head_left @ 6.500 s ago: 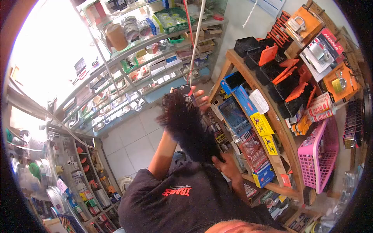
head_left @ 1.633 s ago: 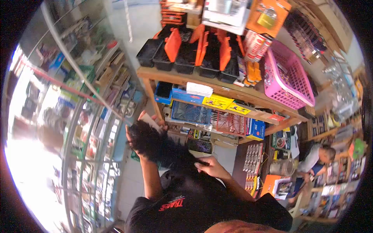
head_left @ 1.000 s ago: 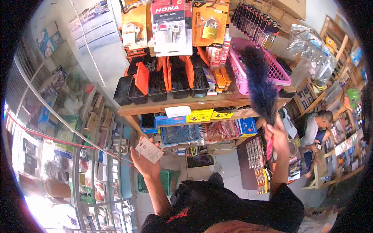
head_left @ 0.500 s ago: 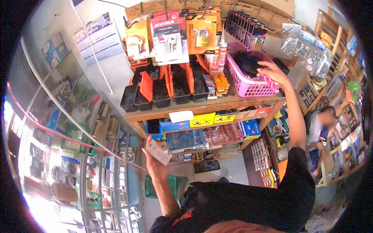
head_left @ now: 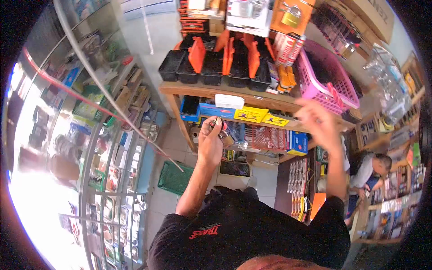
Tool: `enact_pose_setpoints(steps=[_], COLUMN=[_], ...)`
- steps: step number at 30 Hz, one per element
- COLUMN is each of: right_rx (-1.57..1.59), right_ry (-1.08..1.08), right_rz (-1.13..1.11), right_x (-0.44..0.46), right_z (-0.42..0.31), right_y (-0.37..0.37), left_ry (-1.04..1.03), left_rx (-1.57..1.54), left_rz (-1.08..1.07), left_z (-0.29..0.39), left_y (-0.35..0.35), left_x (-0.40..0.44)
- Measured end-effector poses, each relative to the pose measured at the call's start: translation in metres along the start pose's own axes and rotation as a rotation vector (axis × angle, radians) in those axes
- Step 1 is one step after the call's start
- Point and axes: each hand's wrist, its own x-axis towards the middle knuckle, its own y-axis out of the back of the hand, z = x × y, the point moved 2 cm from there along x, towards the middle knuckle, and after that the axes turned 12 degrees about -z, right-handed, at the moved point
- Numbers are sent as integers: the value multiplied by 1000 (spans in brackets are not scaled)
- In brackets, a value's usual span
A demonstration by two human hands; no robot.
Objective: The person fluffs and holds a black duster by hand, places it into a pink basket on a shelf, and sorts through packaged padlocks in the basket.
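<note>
My left hand [head_left: 210,143] is raised in front of the wooden shelf unit, its thumb and fingers closed round a small dark packet [head_left: 228,135]. Its kind does not show clearly. My right hand [head_left: 317,122] is in the air just below the front of the pink basket [head_left: 344,92], smeared by motion. Whether its fingers hold anything cannot be made out. Black contents sit inside the basket. Left of it stand white-and-red sealant tubes [head_left: 288,48] and small orange boxes [head_left: 286,77].
Black bins [head_left: 211,74] with orange flaps line the wooden shelf [head_left: 171,88]. Padlock packs [head_left: 291,15] hang above. A glass display case [head_left: 92,157] is on the left. On the floor lies a green basket [head_left: 173,177]. At right, another person [head_left: 366,175] holds a small object.
My right hand has come out of the pink basket, down towards me. My left hand has moved up and right; a pale written slip showed in it before, now a dark packet shows.
</note>
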Motion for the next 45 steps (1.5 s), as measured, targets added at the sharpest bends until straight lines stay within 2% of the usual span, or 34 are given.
enact_pose_setpoints(steps=[1,2,3,5,8,12,14,15,18,22,24,28,30,31,33,35,39,42,45], right_rx=[-100,-6,19,139,116,146,158,162,213,377,329,192,135,106,75,40,91,66,83], right_ry=[-61,5,-70,-85,-39,-13,-7,62,27,212,334,526,566,585,580,603,600,594,542], right_rz=[-118,-191,-251,-303,-201,-138,-134,-125,-50,81,195,410,436,450,464,480,478,426,385], right_x=[1,3,5,5,2,1,-4,-5,-15,-19,-24,-28,-26,-25,-22,-17,-7,-3,-1], right_z=[-8,12,7,27,21,23,20,19,7,4,3,-17,-22,-25,-28,-28,-34,-28,-19], right_y=[-28,-52,-68,-94,-101,-72,-55,-44,-12,29,50,95,115,125,139,151,165,170,166], left_ry=[32,56,79,112,118,120,40,16,-51,-172,-262,-713,-894,-746,-771,-953,-849,-964,-899], left_rx=[-8,8,26,58,125,304,498,546,611,848,880,1233,1316,1247,1179,1244,1179,1247,1314], left_rz=[-34,-59,-84,-114,-191,-226,-359,-441,-621,-800,-910,-946,-922,-920,-918,-917,-865,-826,-768], left_z=[-7,-11,-13,-18,-27,-33,-32,-32,-35,-38,-39,-36,-36,-37,-45,-45,-47,-48,-48], left_y=[0,-8,-20,-41,-68,-106,-122,-131,-163,-214,-242,-295,-321,-329,-342,-356,-368,-366,-361], left_x=[4,6,6,7,9,11,13,15,20,39,50,62,64,67,82,94,103,106,103])
